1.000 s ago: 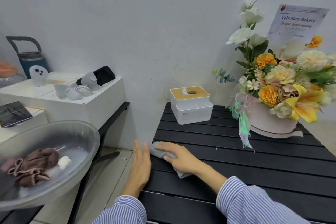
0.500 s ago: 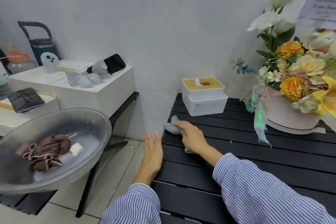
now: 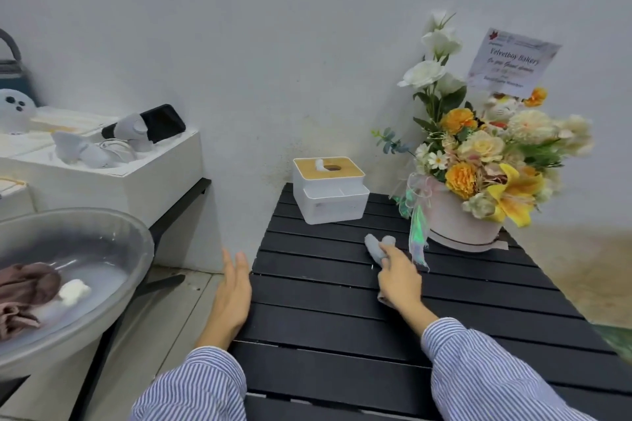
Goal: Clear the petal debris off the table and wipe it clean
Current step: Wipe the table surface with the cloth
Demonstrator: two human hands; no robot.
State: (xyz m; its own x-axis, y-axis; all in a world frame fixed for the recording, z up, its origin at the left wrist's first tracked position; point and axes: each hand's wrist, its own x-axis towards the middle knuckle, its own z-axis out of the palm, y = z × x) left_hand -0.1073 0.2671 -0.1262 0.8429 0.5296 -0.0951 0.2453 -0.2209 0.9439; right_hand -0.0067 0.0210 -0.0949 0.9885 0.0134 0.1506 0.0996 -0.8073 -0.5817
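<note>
We are pressing a grey cloth (image 3: 375,247) onto the black tabletop (image 3: 325,287) with our right hand (image 3: 399,280), its grip closing around the cloth just beside the flower box (image 3: 460,225). Our left hand (image 3: 233,297) is resting open-fingered at the tabletop's left edge. A clear basin (image 3: 130,243) is holding a brown rag (image 3: 24,287), and a tissue (image 3: 319,164) is poking out of the tissue box (image 3: 330,195).

Counts: 2 hands, left hand (image 3: 234,296), right hand (image 3: 400,278). 1 grey cloth (image 3: 375,248). 1 black slatted bench (image 3: 342,318). 1 tissue box (image 3: 330,189). 1 flower arrangement (image 3: 478,161), 1 card (image 3: 513,61) in it. 1 clear basin (image 3: 102,239), 1 brown cloth (image 3: 27,287) inside. 1 black phone (image 3: 164,121).
</note>
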